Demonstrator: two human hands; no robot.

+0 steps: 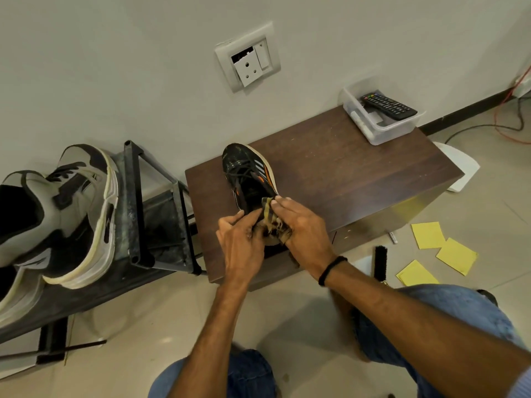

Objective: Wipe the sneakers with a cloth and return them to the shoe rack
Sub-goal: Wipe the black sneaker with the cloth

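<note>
A black sneaker [247, 176] with white stripes and orange marks stands on a low dark wooden table [344, 173], toe toward the wall. My left hand [240, 242] grips its heel end. My right hand [304, 228] holds a crumpled yellowish checked cloth [273, 218] against the sneaker's heel collar. The heel itself is hidden behind both hands. To the left, a grey and black sneaker [71, 214] sits on the top of a dark metal shoe rack [138, 208]; part of a second such shoe shows at the left edge.
A clear plastic tub [382, 130] with a black remote stands at the table's far right corner. On the tiled floor to the right lie yellow paper sheets [442, 248], a black brush [380, 262] and cables. A wall socket [248, 57] is above.
</note>
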